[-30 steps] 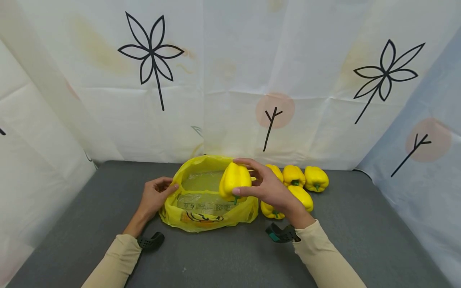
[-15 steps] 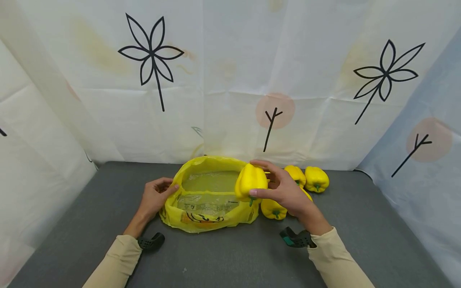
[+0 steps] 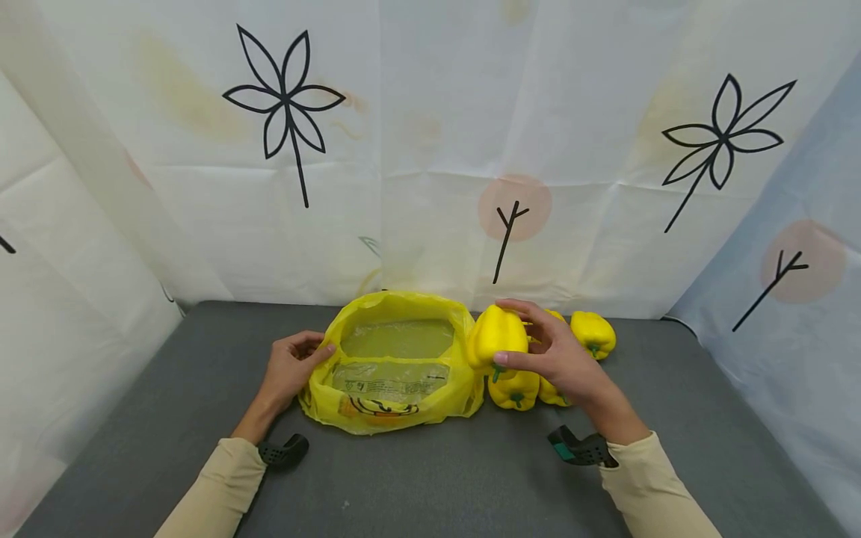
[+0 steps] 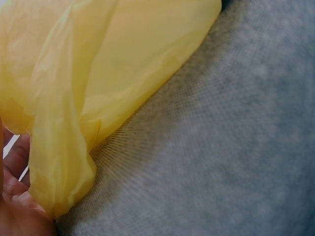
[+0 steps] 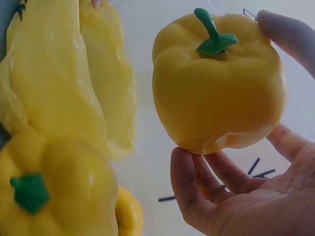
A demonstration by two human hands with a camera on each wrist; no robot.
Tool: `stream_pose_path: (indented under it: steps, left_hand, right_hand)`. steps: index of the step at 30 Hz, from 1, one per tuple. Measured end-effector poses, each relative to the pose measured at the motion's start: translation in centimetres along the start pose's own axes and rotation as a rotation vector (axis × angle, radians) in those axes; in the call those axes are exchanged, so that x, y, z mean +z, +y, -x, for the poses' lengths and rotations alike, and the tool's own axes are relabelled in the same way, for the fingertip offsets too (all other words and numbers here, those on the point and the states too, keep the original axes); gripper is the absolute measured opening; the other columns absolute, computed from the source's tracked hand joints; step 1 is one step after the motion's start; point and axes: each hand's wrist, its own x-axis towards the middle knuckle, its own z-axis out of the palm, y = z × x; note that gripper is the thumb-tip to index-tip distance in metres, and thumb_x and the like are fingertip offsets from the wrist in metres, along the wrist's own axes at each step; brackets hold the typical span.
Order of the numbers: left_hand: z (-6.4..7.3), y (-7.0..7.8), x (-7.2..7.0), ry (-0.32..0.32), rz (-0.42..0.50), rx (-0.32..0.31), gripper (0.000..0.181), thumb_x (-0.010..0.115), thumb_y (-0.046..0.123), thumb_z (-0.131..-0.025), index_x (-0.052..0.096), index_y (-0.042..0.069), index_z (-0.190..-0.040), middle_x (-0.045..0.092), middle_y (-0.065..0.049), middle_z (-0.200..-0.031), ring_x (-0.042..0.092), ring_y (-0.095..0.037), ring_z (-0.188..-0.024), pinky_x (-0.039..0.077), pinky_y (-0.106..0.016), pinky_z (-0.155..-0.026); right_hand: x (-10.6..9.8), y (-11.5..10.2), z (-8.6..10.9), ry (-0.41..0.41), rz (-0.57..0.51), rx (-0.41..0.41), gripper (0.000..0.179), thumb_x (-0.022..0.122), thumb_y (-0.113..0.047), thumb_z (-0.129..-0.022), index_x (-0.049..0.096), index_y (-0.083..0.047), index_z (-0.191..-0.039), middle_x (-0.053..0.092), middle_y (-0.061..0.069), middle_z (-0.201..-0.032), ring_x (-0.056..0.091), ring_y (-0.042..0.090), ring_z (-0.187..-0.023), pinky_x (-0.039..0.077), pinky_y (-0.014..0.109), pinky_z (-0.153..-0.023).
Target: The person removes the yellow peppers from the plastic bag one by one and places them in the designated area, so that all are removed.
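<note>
A yellow plastic bag [image 3: 393, 418] stands with its mouth spread wide on the dark table. At its left rim my left hand [image 3: 289, 366] pinches the plastic between thumb and fingers; in the left wrist view folds of the bag [image 4: 64, 157] hang beside the palm. My right hand [image 3: 561, 359] holds a yellow bell pepper [image 3: 498, 340] by thumb and fingertips, just past the bag's right rim. The right wrist view shows this pepper [image 5: 219, 93] raised, its green stem toward the camera. Several other yellow peppers [image 3: 514, 390] lie close by, partly hidden behind the right hand.
One yellow pepper [image 3: 592, 334] sits at the far right of the group. A pale printed cloth [image 3: 430, 149] hangs as a wall behind the dark grey table [image 3: 403, 486]. Each wrist wears a black strap [image 3: 581, 447].
My right hand has moved to the right with the bell pepper, from over the bag's mouth to outside its right rim. The left hand stays at the bag's rim.
</note>
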Motion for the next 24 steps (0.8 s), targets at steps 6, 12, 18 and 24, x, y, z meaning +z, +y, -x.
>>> stream_pose_path:
  steps: [6,12,18,24]
  left_hand:
    - [0.1,0.2,0.0,0.005,0.002,0.0,0.023,0.074,0.009,-0.095,0.072,-0.008,-0.11,0.07,-0.008,-0.093,0.062,-0.011,-0.076,0.053,-0.022,-0.066]
    - [0.0,-0.1,0.0,0.002,-0.003,-0.006,0.022,0.074,0.01,-0.095,0.072,-0.006,-0.11,0.07,-0.005,-0.093,0.062,-0.011,-0.077,0.053,-0.022,-0.067]
    - [-0.2,-0.4,0.0,0.0,-0.013,-0.007,0.023,0.074,0.012,-0.095,0.073,-0.005,-0.109,0.07,-0.005,-0.092,0.062,-0.012,-0.076,0.053,-0.023,-0.066]
    - [-0.2,-0.3,0.0,-0.002,-0.011,-0.002,0.022,0.074,0.012,-0.095,0.073,-0.005,-0.109,0.07,-0.008,-0.093,0.062,-0.012,-0.075,0.053,-0.023,-0.065]
  right_hand:
    - [-1.1,0.1,0.6,0.027,0.034,0.022,0.073,0.074,-0.009,-0.093,0.037,-0.013,-0.156,0.038,0.019,-0.145,0.052,0.04,-0.121,0.056,0.04,-0.088]
    - [-2.1,-0.1,1.3,0.061,0.092,0.035,0.074,0.075,-0.011,-0.094,0.037,-0.012,-0.157,0.039,0.02,-0.144,0.049,0.04,-0.122,0.055,0.037,-0.089]
    - [-3.0,-0.2,1.9,0.086,0.111,0.035,0.073,0.074,-0.009,-0.094,0.036,-0.01,-0.157,0.038,0.019,-0.145,0.049,0.038,-0.122,0.055,0.035,-0.089]
    - [-3.8,-0.2,2.4,0.116,0.137,0.031,0.07,0.073,-0.011,-0.095,0.039,-0.016,-0.156,0.039,0.018,-0.146,0.049,0.034,-0.121,0.056,0.033,-0.087]
